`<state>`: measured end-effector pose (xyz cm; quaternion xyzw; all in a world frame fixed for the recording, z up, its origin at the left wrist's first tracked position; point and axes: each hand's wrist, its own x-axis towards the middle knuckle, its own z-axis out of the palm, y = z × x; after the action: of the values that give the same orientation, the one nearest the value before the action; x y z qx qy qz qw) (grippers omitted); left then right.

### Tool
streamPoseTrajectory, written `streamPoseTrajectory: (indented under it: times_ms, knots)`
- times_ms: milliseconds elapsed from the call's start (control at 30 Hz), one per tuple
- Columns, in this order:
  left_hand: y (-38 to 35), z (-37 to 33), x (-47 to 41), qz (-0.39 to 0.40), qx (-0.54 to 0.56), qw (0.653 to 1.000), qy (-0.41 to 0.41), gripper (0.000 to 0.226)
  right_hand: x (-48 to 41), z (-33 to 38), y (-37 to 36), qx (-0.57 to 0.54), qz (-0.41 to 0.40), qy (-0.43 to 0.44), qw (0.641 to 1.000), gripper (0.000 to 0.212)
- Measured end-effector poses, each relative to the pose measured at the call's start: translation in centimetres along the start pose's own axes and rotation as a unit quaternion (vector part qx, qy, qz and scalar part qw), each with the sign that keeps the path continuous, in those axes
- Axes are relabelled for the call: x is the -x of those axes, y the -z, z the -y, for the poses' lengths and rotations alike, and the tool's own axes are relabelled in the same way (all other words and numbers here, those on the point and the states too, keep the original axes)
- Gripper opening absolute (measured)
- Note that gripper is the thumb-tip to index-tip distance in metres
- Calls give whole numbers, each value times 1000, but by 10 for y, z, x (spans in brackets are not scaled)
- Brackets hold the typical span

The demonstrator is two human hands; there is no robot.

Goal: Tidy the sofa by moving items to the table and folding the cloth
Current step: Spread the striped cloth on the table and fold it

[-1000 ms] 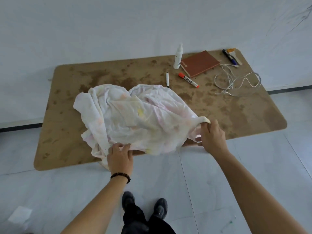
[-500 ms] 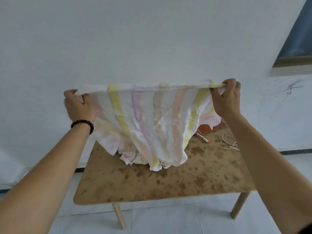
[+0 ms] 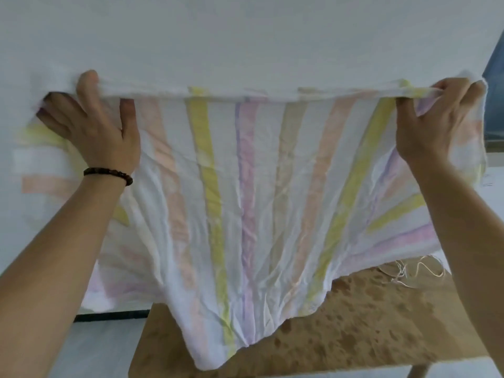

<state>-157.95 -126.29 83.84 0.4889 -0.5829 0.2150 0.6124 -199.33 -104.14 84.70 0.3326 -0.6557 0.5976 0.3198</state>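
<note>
A person's left hand and right hand hold a striped cloth stretched wide at head height, its top hem pulled near-taut between them. Each hand is closed on a top corner, w/ fingers curled over the hem and thumb behind; some excess fabric spills past both grips.

What changed: a sec ago the cloth lay bunched on the tabletop, pinched at its near edge. Half a sec ago it was lifted but narrow, w/ hands closer in. Now it hangs opened out, pastel stripes fanning down, and the lowest point droops to about the tabletop's near edge; whether it touches can't be told. Judged from this, the fold is only at the set-up stage: corners found and the sheet shaken flat, but no crease made yet. Next prob. means bringing the two corners together or laying the sheet down flat.

Containers: none in view. On the tabletop's far right a white cable lies loose, part hidden by the right forearm. Other items set there are behind the cloth and can't be seen. A dark beaded bracelet sits on the left wrist.
</note>
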Motion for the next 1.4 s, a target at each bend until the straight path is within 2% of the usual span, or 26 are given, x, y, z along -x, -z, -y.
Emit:
streamPoseTrajectory:
  times_ms: [67, 133, 200, 267, 400, 533, 633, 667, 733, 900, 967, 1067, 1167, 1267, 1333, 1400]
  knots:
    - [-10, 5, -12, -19, 12, 1000, -3, 65, -2, 3, -8, 23, -19, 5, 1000, 47]
    - [-25, 11, -14, -20, 31, 999, -4, 66, 1, -4, -18, 79, -29, -7, 996, 53]
    - [-43, 18, -4, -3, 55, 998, -17, 63, 12, -15, -28, 124, -20, -28, 992, 60]
    - [-67, 26, 14, 40, 67, 997, -28, 58, 27, -27, -41, 134, 16, -49, 990, 57]
    - [-128, 45, 65, 210, 97, 973, -11, 49, 68, -64, -65, 171, 130, -80, 973, 60]
    - [-197, 68, 126, 434, 105, 892, 65, 51, 111, -142, -107, 178, 237, -134, 946, 61]
    - [-239, 77, 165, 519, 104, 843, 95, 64, 130, -196, -142, 183, 283, -204, 919, 69]
    - [-253, 76, 171, 532, 100, 834, 110, 61, 131, -208, -153, 188, 290, -221, 912, 70]
    - [-280, 71, 171, 526, 104, 837, 111, 60, 123, -223, -176, 196, 298, -232, 905, 72]
    - [-328, 47, 132, 435, 126, 887, 87, 57, 95, -230, -222, 171, 238, -212, 932, 59]
    - [-332, 42, 135, 420, 145, 891, 92, 50, 105, -232, -228, 179, 254, -217, 925, 59]
    - [-322, 52, 177, 459, 116, 879, 57, 45, 148, -236, -223, 207, 310, -239, 897, 59]
    - [-300, 80, 242, 543, 56, 837, 46, 38, 210, -247, -204, 215, 400, -260, 852, 54]
    - [-273, 100, 297, 627, 13, 773, 94, 37, 261, -254, -183, 247, 490, -251, 798, 59]
    - [-258, 106, 318, 678, 17, 721, 141, 43, 278, -254, -175, 253, 522, -248, 776, 48]
    - [-253, 113, 331, 717, 6, 681, 146, 52, 286, -257, -175, 262, 542, -242, 761, 42]
